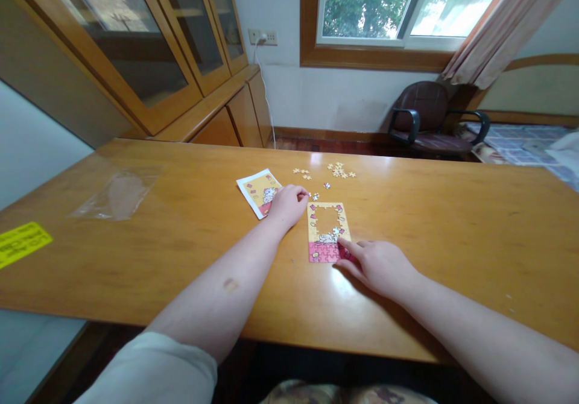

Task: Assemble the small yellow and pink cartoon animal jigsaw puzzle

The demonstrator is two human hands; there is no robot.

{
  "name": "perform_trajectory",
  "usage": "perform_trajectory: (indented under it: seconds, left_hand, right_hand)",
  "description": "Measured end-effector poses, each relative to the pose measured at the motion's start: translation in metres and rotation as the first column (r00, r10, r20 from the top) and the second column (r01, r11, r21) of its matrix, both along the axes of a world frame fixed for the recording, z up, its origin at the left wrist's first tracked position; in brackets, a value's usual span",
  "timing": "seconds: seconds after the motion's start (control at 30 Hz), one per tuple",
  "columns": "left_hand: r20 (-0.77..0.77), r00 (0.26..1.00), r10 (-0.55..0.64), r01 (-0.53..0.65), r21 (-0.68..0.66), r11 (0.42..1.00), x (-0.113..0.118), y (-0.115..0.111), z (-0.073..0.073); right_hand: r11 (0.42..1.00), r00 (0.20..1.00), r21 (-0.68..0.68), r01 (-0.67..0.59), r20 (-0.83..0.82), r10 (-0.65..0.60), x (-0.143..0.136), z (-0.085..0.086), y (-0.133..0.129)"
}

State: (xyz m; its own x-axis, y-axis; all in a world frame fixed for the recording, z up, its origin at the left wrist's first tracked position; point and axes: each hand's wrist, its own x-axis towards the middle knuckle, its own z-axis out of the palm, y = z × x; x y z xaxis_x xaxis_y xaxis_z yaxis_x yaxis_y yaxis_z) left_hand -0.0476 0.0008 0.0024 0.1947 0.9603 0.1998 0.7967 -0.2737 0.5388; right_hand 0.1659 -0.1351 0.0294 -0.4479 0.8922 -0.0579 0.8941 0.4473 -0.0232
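Note:
A partly assembled jigsaw puzzle (324, 252) lies on the wooden table, pink along its bottom, with a gap in its upper middle where the table shows. My right hand (377, 266) rests at its lower right, index fingertip on the pieces near the white figure and thumb at the bottom edge. Left of the puzzle's top, my left hand (290, 204) has its fingers curled together beside a few small loose pieces (315, 197); whatever it may hold is too small to make out. Partly under that hand lies a printed picture (257, 190) with a white border.
More loose pieces (339, 170) are scattered beyond the puzzle. A clear plastic bag (120, 194) and a yellow label (23, 242) lie at the left of the table (452, 241). Behind stand a glass-door cabinet (181, 99) and an armchair (425, 111).

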Motion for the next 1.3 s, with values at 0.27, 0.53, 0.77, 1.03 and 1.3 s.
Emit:
perform_trajectory:
  seconds: [0.27,0.53,0.77,1.03,1.3]
  left_hand:
    - [-0.028,1.000,-0.005,0.005,0.005,1.000,-0.0003,0.0011,-0.0012]
    - [-0.019,1.000,-0.004,0.004,-0.005,1.000,-0.0004,0.0004,0.0001]
    - [-0.025,1.000,0.005,-0.005,-0.015,1.000,0.0000,-0.0006,0.0019]
    - [-0.013,1.000,-0.001,0.001,0.000,1.000,-0.0006,0.0001,-0.0001]
    - [-0.022,1.000,-0.012,0.013,0.020,1.000,-0.0012,0.0028,-0.0030]
  right_hand:
    - [1.000,1.000,-0.009,0.005,0.018,-0.005,-0.0021,0.0022,-0.0009]
    - [1.000,1.000,-0.013,0.007,0.004,-0.007,-0.0037,-0.0001,0.0000]
    - [1.000,1.000,-0.007,0.015,-0.011,-0.015,-0.0034,-0.0019,0.0001]
    - [0.999,1.000,-0.042,0.006,0.000,-0.006,-0.0059,-0.0029,0.0014]
    - [0.998,0.998,-0.021,0.061,-0.026,-0.061,-0.0031,-0.0017,0.0041]
